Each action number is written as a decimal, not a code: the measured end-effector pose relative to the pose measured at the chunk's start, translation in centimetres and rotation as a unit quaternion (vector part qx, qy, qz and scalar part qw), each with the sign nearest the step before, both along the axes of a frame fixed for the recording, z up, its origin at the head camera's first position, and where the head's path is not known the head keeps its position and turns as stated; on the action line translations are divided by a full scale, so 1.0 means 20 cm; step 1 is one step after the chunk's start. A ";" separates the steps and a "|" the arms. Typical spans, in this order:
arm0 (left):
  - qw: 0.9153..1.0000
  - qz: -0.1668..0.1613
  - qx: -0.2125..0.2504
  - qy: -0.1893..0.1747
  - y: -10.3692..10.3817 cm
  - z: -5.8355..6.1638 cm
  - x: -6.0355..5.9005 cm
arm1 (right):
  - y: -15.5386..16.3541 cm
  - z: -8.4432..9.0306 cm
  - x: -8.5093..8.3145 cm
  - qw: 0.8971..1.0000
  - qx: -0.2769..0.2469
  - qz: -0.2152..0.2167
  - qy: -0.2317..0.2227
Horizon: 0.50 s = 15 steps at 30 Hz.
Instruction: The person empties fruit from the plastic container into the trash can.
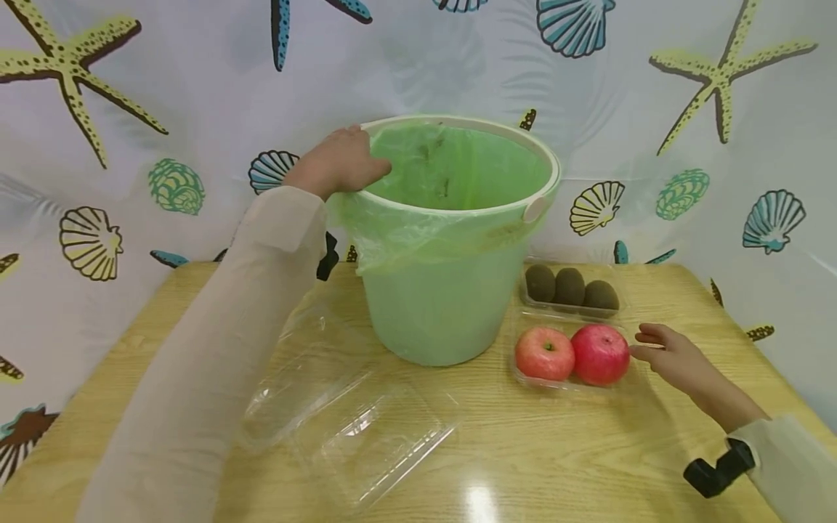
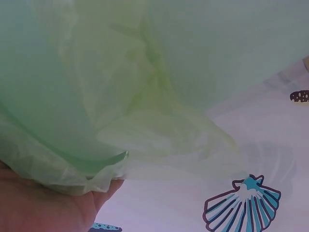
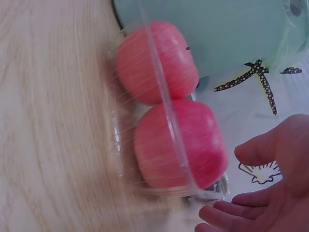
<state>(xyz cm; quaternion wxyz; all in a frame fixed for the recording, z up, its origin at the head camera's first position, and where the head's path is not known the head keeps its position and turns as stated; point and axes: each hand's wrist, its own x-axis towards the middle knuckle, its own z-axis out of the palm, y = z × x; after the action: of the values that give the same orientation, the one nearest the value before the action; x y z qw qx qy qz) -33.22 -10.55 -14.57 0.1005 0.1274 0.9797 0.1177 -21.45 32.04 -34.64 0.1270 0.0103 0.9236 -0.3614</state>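
Note:
A pale green trash bin lined with a thin green bag stands upright on the table. My left hand grips its rim at the left, the thumb lying over the edge; the wrist view shows the liner folded over the outside by the palm. Two red apples sit side by side in a clear plastic tray right of the bin. Beside the right-hand apple is my right hand, fingers apart and nothing in them.
Behind the apples, a second clear tray holds three kiwis. Clear plastic containers lie on the wooden table at front left. A patterned cloth hangs close behind the bin and along the sides.

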 end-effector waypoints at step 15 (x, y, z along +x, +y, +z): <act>1.000 0.006 0.001 0.010 0.01 0.00 0.01 | 0.05 -0.12 -0.02 0.986 -0.142 -0.055 -0.068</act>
<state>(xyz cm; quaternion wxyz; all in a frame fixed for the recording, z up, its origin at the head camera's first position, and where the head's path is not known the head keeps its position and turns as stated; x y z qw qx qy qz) -33.06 -10.42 -14.63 0.0898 0.1228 0.9813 0.1184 -21.75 33.11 -36.97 0.1693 0.0674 0.8500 -0.4942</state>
